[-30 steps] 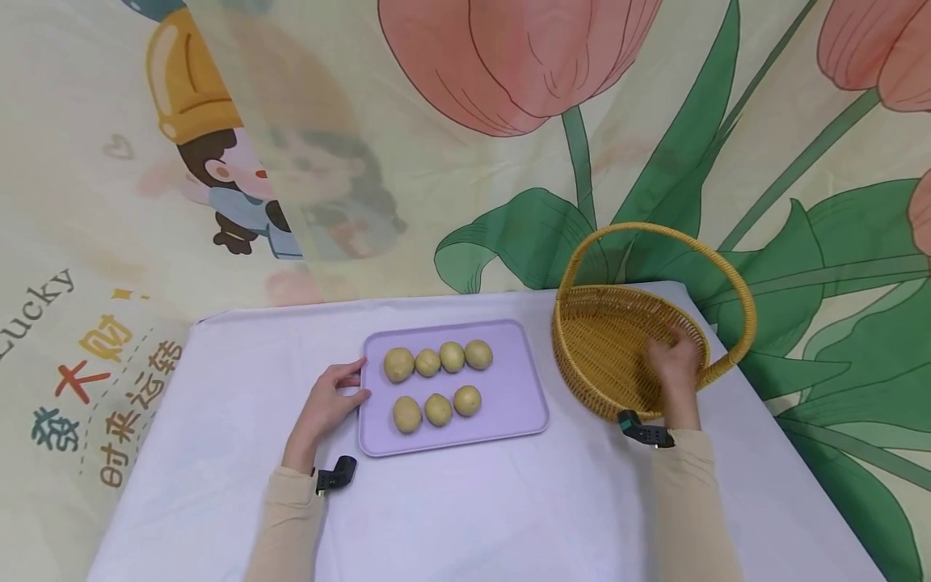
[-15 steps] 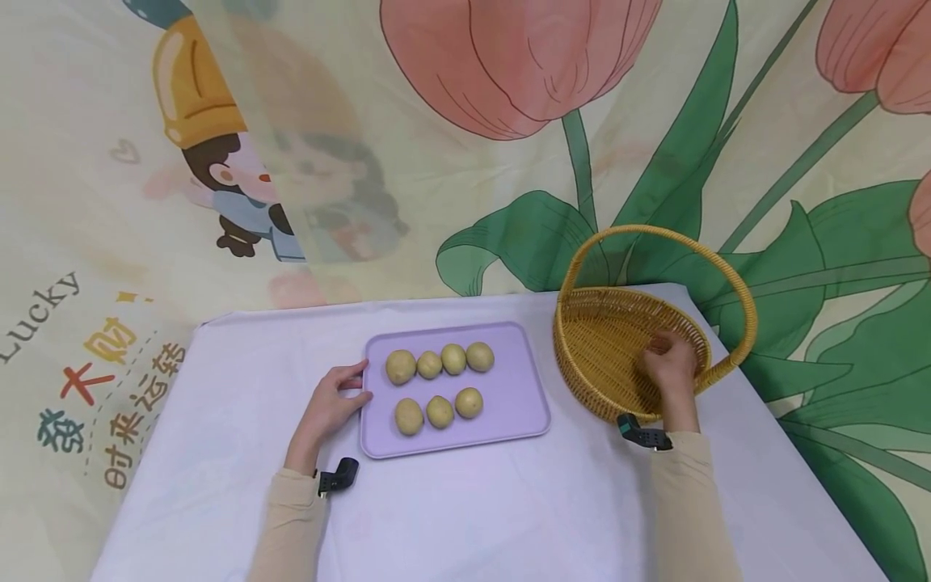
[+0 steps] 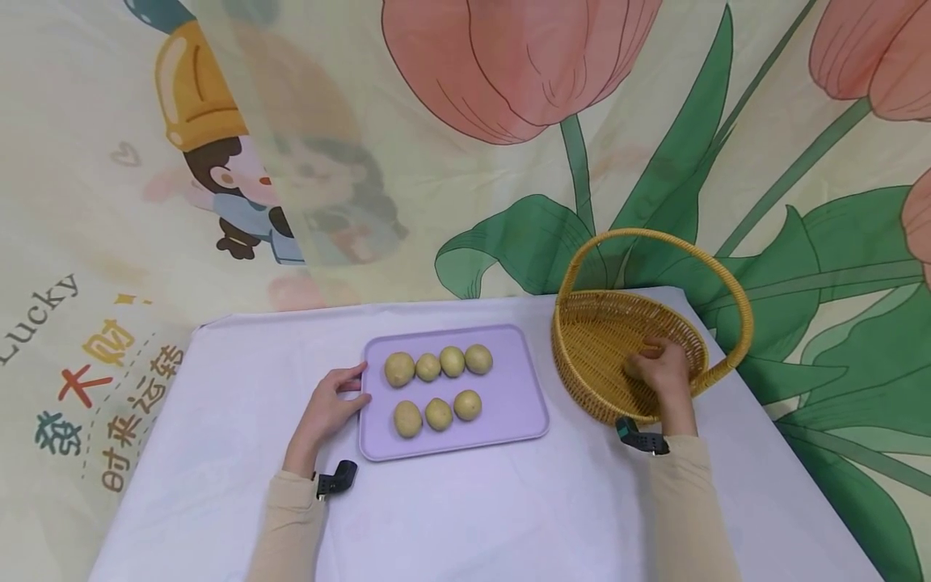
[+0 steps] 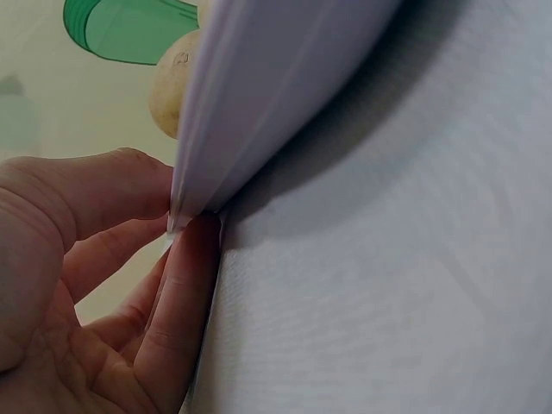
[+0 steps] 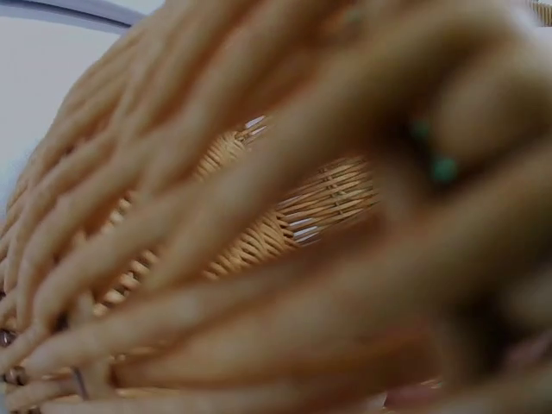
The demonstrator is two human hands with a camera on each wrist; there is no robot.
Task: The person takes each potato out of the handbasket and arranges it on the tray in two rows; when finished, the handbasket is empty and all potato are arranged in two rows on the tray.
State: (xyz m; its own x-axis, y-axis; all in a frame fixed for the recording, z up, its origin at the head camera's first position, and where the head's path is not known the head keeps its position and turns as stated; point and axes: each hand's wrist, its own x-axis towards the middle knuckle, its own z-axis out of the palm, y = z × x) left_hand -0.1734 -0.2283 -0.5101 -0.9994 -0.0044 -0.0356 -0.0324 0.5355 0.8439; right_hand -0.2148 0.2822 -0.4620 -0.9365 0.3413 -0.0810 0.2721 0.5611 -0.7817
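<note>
A lilac tray point(image 3: 509, 404) holds several potatoes point(image 3: 399, 369) in two rows, the back row longer than the front one. At its left edge my left hand point(image 3: 325, 412) grips the rim; the left wrist view shows the thumb against the rim point(image 4: 194, 164) and a finger point(image 4: 177, 310) at the underside. My right hand point(image 3: 663, 376) is inside the wicker basket point(image 3: 592, 356), fingers bent, low near its right side. Whatever lies between those fingers is hidden. Blurred basket weave point(image 5: 259, 241) fills most of the right wrist view.
The basket's tall arched handle point(image 3: 655, 233) rises over and behind the right hand. A white cloth point(image 3: 473, 509) covers the table. Printed fabric point(image 3: 509, 242) hangs directly behind the table's back edge.
Inside the basket, my right hand has shifted a little to the left, and its fingers have changed their bend. The left hand, tray and potatoes stay where they were.
</note>
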